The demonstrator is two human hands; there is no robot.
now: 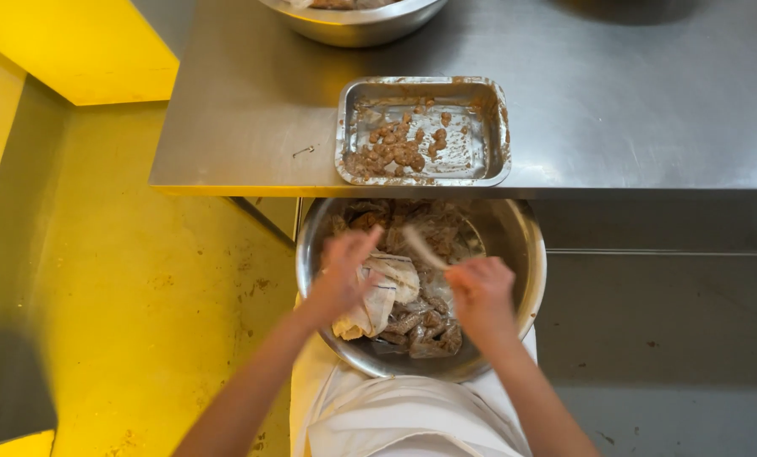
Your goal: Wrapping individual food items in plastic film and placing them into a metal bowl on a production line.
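Note:
A large steel bowl [526,245] rests on my lap below the table edge, filled with brownish coated pieces and pale scraps. My left hand [342,271] is over the bowl's left side, fingers curled on a crumpled pale scrap [387,292]. My right hand [480,292] is closed on a thin pale stick [421,245] that points up and left over the bowl. On the steel table [632,101] above sits a rectangular metal tray [480,144] with a small heap of brown coated pieces [399,144] in its left half.
A second round steel bowl [353,25] stands at the table's far edge. A small bent metal pin [303,151] lies on the table, left of the tray. Yellow floor [141,279] spreads to the left, grey floor to the right. White apron cloth [395,419] covers my lap.

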